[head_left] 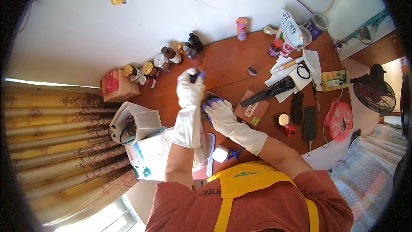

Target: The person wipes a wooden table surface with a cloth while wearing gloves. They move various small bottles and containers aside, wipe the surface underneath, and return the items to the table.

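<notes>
Both my hands wear white rubber gloves with purple fingertips. My left hand is raised over the wooden desk, its fingers around a small dark container with a pale top. Lower and to the right, my right hand rests on a dark flat item, perhaps a cloth; the glove covers most of it, and whether the fingers grip it is unclear. Just right of that hand lies a brown booklet or box with a black folding fan across it. A round dark lid sits farther back.
Bottles and jars line the wall beside a pink box. At left stand a white open container and a comb. A white jar is near me. A phone, power strip and fan occupy the right.
</notes>
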Motion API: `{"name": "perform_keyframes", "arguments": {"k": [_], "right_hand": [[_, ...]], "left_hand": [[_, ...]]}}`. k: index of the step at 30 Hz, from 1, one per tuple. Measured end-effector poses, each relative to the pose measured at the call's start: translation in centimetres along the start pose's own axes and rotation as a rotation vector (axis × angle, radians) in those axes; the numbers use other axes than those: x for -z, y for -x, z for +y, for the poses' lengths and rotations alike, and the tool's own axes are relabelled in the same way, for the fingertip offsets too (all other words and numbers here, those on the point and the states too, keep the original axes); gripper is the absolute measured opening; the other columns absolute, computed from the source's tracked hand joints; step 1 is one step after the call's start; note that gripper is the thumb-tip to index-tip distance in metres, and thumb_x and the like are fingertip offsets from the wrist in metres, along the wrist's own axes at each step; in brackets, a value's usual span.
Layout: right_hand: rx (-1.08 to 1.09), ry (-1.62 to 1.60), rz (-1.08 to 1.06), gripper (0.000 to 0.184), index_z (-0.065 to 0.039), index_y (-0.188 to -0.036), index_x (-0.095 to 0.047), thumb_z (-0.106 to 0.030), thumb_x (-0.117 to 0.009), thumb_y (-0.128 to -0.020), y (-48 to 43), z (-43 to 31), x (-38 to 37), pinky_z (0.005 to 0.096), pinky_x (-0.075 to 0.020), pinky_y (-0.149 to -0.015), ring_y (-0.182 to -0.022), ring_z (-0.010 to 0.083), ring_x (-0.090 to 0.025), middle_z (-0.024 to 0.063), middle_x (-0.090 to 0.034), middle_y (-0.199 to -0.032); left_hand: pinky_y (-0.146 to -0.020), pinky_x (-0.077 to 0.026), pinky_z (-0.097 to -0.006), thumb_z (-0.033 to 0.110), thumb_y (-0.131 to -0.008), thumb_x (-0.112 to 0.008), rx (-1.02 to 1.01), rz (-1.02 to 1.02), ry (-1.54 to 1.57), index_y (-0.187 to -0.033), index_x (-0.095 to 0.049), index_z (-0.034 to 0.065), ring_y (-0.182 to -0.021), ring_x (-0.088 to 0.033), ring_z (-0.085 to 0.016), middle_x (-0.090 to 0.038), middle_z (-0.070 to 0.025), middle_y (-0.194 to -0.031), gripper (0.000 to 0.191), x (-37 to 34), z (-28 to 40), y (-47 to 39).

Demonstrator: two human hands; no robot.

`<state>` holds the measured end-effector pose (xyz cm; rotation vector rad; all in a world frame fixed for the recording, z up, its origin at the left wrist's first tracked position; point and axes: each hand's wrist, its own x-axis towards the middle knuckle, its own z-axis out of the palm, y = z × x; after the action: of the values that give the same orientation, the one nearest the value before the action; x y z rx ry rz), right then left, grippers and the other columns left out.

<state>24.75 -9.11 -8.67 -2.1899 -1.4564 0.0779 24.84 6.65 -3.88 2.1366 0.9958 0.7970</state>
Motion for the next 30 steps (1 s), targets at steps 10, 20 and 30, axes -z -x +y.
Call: {"name": "perform_keyframes", "arguments": {"k": [10, 20, 30], "right_hand": [[-0.277, -0.782, 0.491, 0.029, -0.003, -0.111, -0.072, -0.007, -0.069, -0.083, -8.6, 2.4, 5.9, 0.0441, -0.0539, -0.087, -0.091, 0.0359, -0.07, 0.0189, -0.073, -0.096], [-0.376, -0.284, 0.465, 0.032, -0.004, -0.118, -0.071, -0.012, -0.071, -0.087, -16.9, 11.4, 6.4, 0.0401, -0.0551, -0.09, -0.097, 0.038, -0.069, 0.0196, -0.073, -0.107], [-0.241, 0.419, -0.165, 0.051, -0.013, -0.137, -0.062, -0.038, -0.066, -0.092, -18.8, 12.6, 4.6, 0.0512, -0.0487, -0.099, -0.127, 0.0353, -0.059, 0.0193, -0.06, -0.141]], "left_hand": [[-0.078, -0.053, -0.0312, 0.012, -0.092, -0.076, 0.408, -0.127, 0.092, -0.111, -0.072, 0.0014, -0.083, -0.067, -0.018, -0.075, -0.0095, -0.098, 0.022, 4.3, -7.0, -4.3], [-0.088, -0.055, -0.0268, 0.003, -0.092, -0.075, 0.212, -0.364, 0.506, -0.106, -0.075, 0.0003, -0.094, -0.069, -0.013, -0.076, -0.0057, -0.102, 0.014, 10.9, 0.6, -2.9], [-0.085, -0.058, -0.0273, 0.003, -0.086, -0.082, 0.369, -0.262, 0.498, -0.103, -0.075, 0.0051, -0.093, -0.07, -0.015, -0.073, -0.0069, -0.107, 0.019, 12.4, -0.7, 1.6]]}}
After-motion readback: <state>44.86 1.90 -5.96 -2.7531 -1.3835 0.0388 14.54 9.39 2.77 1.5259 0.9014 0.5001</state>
